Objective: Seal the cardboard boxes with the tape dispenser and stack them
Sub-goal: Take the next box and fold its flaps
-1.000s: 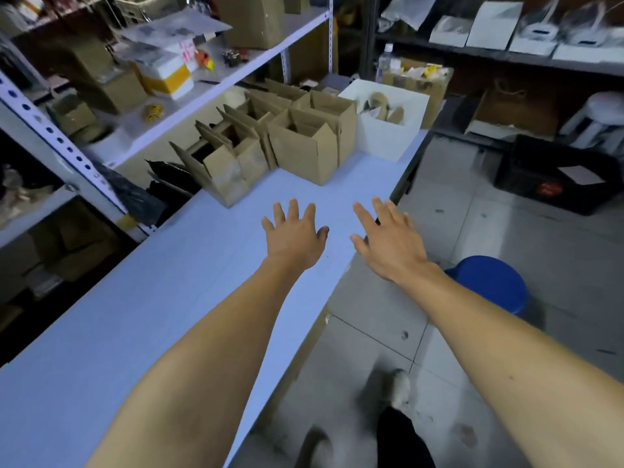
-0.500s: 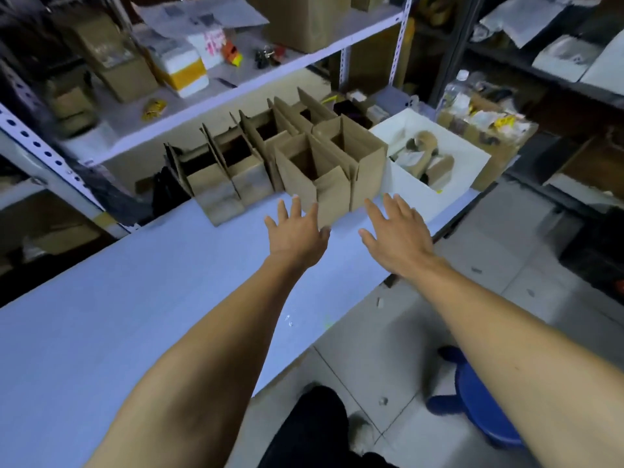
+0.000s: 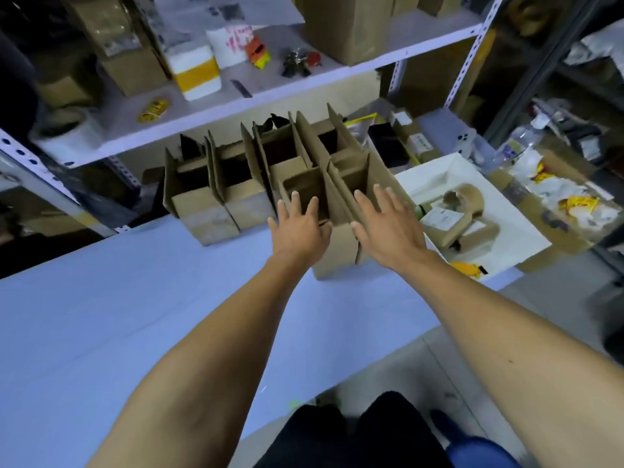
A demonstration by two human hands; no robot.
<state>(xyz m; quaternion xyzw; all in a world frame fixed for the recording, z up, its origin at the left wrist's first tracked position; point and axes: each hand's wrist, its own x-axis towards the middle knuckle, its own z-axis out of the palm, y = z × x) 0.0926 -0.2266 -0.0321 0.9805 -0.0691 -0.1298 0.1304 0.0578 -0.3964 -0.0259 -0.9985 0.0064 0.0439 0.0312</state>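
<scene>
Both arms reach forward over the pale blue table (image 3: 101,315) toward a cluster of open cardboard boxes (image 3: 243,184) standing at about twelve o'clock, their top flaps upright. The left hand (image 3: 299,228) is spread, fingers straight and slightly apart, palm down over the near-left box (image 3: 332,255) of the cluster; whether it touches the cardboard cannot be told. The right hand (image 3: 388,228) is likewise spread flat, fingers extended, over the open box (image 3: 358,177) next to it at about one o'clock. Neither hand holds anything.

The boxes stand in rows reaching back to the shelf unit, the two furthest left at about eleven o'clock showing closed front faces. Just right of the cluster, at two o'clock, a white tray (image 3: 526,231) holds brown tape cores and labelled scraps. Beyond it, at about two to three o'clock, sits a cardboard carton (image 3: 553,211) filled with crumpled plastic wrappers.

Above the boxes, a white shelf (image 3: 270,96) carries a white foam block banded with yellow tape (image 3: 196,70), a small orange item (image 3: 258,54) and larger brown cartons. A tape dispenser cannot be made out.

At six o'clock the person's dark trousers (image 3: 337,437) show beside the table edge.
</scene>
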